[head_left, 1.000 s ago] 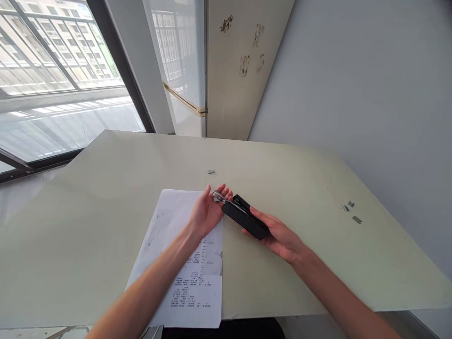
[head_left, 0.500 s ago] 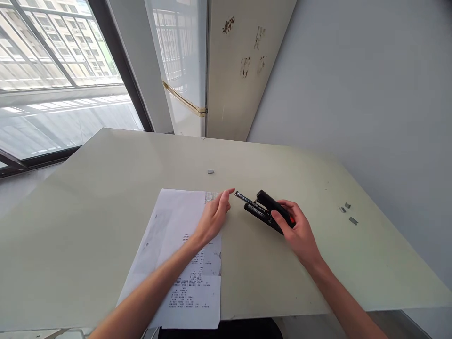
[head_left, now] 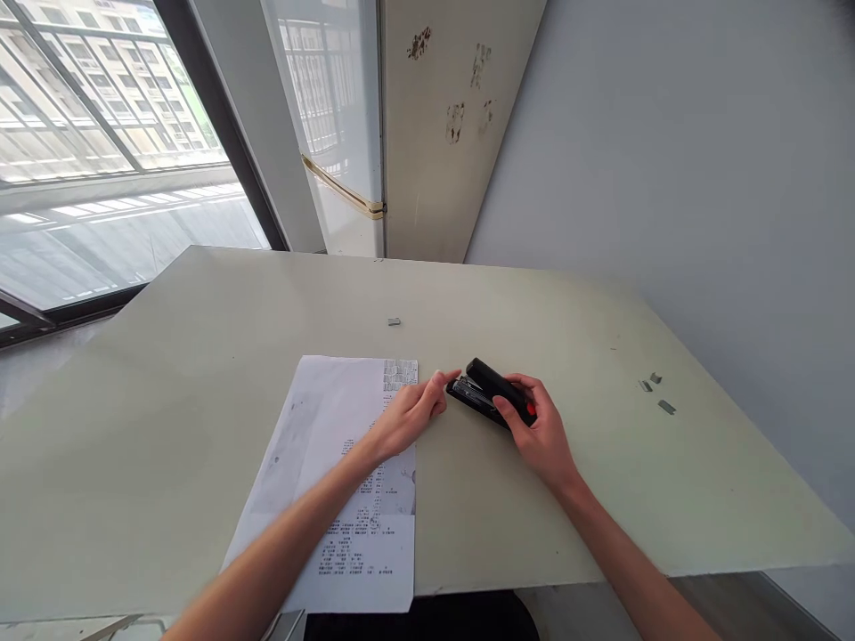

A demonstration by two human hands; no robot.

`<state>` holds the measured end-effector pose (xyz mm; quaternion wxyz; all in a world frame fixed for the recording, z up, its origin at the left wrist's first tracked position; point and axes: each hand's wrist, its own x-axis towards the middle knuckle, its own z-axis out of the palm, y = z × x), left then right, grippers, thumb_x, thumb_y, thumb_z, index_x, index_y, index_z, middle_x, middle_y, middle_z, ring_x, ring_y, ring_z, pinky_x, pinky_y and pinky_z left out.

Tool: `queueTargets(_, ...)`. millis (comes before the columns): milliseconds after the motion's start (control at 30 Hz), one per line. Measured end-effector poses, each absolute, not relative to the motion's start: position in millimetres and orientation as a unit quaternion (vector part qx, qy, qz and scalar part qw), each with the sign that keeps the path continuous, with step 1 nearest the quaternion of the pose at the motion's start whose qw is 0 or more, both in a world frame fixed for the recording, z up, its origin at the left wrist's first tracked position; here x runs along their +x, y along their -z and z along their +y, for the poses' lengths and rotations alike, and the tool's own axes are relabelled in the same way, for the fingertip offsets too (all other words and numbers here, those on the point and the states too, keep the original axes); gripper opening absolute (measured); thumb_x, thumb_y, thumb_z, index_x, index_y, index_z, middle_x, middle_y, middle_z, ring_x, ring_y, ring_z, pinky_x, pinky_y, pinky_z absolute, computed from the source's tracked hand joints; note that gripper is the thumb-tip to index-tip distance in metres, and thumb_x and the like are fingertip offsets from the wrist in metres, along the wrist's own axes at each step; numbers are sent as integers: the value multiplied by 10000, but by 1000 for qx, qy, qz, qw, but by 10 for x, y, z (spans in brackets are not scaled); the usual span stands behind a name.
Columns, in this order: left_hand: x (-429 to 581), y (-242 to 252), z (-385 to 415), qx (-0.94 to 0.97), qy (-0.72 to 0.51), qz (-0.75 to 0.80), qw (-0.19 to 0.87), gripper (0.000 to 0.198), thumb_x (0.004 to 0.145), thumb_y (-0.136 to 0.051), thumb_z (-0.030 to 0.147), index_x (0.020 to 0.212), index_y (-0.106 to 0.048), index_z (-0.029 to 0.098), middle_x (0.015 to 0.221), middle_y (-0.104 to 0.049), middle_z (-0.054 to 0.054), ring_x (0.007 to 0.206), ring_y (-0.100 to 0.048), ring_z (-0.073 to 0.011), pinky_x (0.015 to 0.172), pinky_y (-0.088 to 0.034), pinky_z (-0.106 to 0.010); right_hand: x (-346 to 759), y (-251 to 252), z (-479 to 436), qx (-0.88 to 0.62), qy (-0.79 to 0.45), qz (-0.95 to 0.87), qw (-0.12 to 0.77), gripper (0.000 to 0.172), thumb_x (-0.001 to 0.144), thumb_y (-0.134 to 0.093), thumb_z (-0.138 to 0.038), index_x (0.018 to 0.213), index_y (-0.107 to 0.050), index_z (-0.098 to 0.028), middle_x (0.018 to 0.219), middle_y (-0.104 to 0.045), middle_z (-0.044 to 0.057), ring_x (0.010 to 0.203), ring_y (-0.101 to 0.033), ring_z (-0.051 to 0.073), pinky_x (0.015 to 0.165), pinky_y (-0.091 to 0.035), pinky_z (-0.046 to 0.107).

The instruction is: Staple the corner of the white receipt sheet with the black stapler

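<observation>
A black stapler (head_left: 482, 385) with a red tab lies on the pale green table (head_left: 200, 374), just right of a printed sheet of paper (head_left: 334, 463). My right hand (head_left: 538, 432) is wrapped round the stapler's rear end. My left hand (head_left: 411, 414) rests over the paper's right edge, fingers curled, with the index fingertip touching the stapler's front end where the metal staple channel sits. Nothing shows inside the left hand.
A small strip of staples (head_left: 394, 321) lies on the table beyond the paper. Several loose staple pieces (head_left: 656, 392) lie near the table's right edge. A fridge (head_left: 374, 125) stands behind the table, with a window to the left and a grey wall to the right.
The right hand set the stapler down on the table and slid it left. The pulled-out staple channel is now pushed in, with the left index finger against its front.
</observation>
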<state>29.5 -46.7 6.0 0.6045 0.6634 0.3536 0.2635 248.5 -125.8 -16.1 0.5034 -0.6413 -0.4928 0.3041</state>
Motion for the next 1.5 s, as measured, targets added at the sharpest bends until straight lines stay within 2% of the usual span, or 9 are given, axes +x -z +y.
queueTargets(233,291,46,-321,354,-375,327,792,480,1038,-562,560,1068,-758,123,729,-478,8,592,-395,-113,576,-363,-243,2688,245,-1087,-634,-281,-533,484,381,928,-725,-532,1189,-647,-266,1232,-717,78,1171,-664,273,996,-544,427)
queueTargets(433,262,13,-235,161,-405,311,845,416,1090,-496,366,1030,-755,45,828,-614,-79,727,-605,-144,735,-543,-256,2753,283,-778,-617,-279,-559,479,387,923,-720,-542,1183,-643,-265,1211,-728,74,1133,-677,269,1018,-527,445)
queueTargets(733,260,33,-220,142,-417,300,846,424,1098,-478,371,1033,-761,62,967,-741,-159,926,-735,-208,841,-582,-285,2575,248,-192,-570,-264,-628,459,346,935,-683,-507,1173,-610,-267,1168,-742,69,1071,-693,267,968,-549,443)
queueTargets(833,272,22,-231,147,-416,307,843,418,1098,-477,374,1063,-758,66,1129,-762,-199,1087,-742,-245,973,-571,-321,2488,197,-79,-562,-262,-642,451,323,938,-680,-475,1169,-615,-260,1155,-739,74,1052,-697,269,960,-554,454)
queueTargets(1000,302,-3,-272,143,-419,288,849,445,1096,-459,387,1161,-729,38,1284,-727,-250,1230,-708,-302,1140,-509,-399,2216,-50,-326,-529,-118,-668,510,201,1023,-581,-347,1195,-642,-264,1347,-631,124,1313,-585,280,1100,-488,489)
queueTargets(1200,154,-241,-157,84,-477,268,833,438,1093,-437,364,1260,-675,37,1197,-747,-238,1218,-716,-302,1074,-566,-390,1825,-57,-1154,-424,-114,-790,428,190,1029,-546,-168,1164,-641,-260,1099,-732,81,1071,-694,243,945,-574,447)
queueTargets(1267,27,-379,-79,72,-535,252,803,436,1100,-421,362,1285,-650,41,1135,-755,-208,1188,-727,-280,1009,-599,-350,1701,19,-1348,-402,-143,-833,352,225,1046,-571,-241,1261,-636,-230,1240,-736,112,1196,-675,269,1022,-560,480)
queueTargets(1367,-177,-528,20,66,-572,250,778,419,1100,-411,343,1318,-618,50,1067,-749,-176,1100,-750,-253,930,-629,-327,1588,102,-1524,-394,-157,-869,256,459,1058,-595,-408,1464,-567,-196,1567,-577,151,1496,-482,322,1232,-412,560)
queueTargets(1500,-390,-534,75,69,-567,291,767,377,1078,-451,295,1319,-608,50,1017,-731,-174,1030,-758,-256,879,-645,-341,1845,122,-1729,-411,-185,-867,211,526,1076,-566,-376,1582,-485,-257,1685,-436,90,1599,-328,294,1307,-308,584)
